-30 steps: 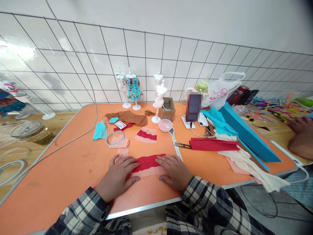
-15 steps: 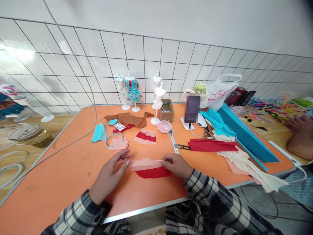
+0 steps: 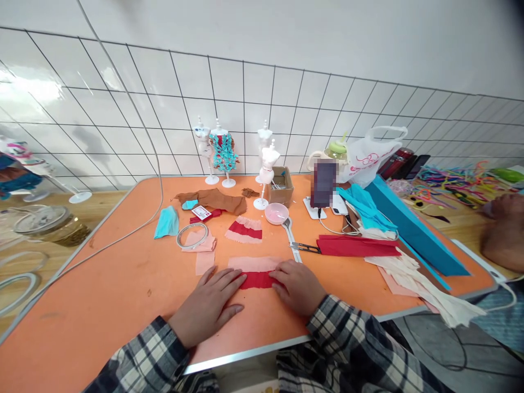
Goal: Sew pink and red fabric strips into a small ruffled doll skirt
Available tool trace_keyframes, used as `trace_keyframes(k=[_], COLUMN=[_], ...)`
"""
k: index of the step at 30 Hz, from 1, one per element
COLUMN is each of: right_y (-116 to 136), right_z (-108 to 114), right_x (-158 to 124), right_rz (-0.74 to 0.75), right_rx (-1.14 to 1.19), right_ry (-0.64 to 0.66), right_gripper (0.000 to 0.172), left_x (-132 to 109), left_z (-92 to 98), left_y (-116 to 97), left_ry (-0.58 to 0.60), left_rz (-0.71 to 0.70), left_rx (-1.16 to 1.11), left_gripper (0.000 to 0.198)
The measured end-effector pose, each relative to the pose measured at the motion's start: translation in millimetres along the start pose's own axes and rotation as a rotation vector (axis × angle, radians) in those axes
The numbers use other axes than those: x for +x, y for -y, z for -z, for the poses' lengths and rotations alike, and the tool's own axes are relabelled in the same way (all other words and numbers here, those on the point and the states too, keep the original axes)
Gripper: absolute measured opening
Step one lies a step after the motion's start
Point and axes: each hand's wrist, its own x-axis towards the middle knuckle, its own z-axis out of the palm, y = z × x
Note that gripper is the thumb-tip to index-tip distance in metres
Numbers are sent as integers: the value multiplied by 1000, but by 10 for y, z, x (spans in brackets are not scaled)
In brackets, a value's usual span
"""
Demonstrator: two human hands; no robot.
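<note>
A strip of pink paper with a red band lies flat on the orange table in front of me. My left hand rests palm down with fingers stretched, its fingertips on the strip's left end. At the right end, my right hand lies with bent fingers pressing on the strip. Just beyond is a fan-shaped pleated pink and red piece. A roll of tape sits on pink paper to the left. Black thread snips touch a folded red piece on the right.
Small white dress forms stand at the back beside a cardboard box. A pink bowl, a phone on a stand and blue paper are farther right. Another person's hand shows at the right edge.
My left hand has moved right and flattened onto the strip's left end. The strip now lies flatter and straighter. My right hand has come down slightly over its right end.
</note>
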Motion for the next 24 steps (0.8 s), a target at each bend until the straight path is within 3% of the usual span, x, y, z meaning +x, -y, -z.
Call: trace_keyframes(k=[3, 7, 10, 12, 15, 19, 22, 24], right_y=[-96, -426, -689, -807, -896, -882, -711, -494], right_z=[28, 262, 408, 426, 385, 375, 383, 351], right_x=[-132, -176, -48, 72, 198, 203, 192, 232], right_rz=[0, -239, -380, -431, -464, -450, -449, -441], right_rx=[37, -13, -127, -168, -178, -152, -80, 160], right_ry=[-17, -156, -43, 12, 23, 16, -49, -154], right_gripper=[28, 31, 31, 27, 15, 14, 17, 16], left_x=[-47, -127, -115, -87, -91, -164, -96, 57], left_z=[133, 398, 519, 507, 400, 342, 387, 378], left_y=[184, 805, 1216, 1345, 1398, 1377, 1179, 905], left_ry=[-70, -221, -219, -221, -227, -293, -462, -547], left_rz=[58, 256, 372, 391, 397, 382, 379, 371], left_rx=[0, 85, 128, 135, 136, 122, 70, -100], left_gripper=[50, 47, 51, 51, 52, 47, 41, 38])
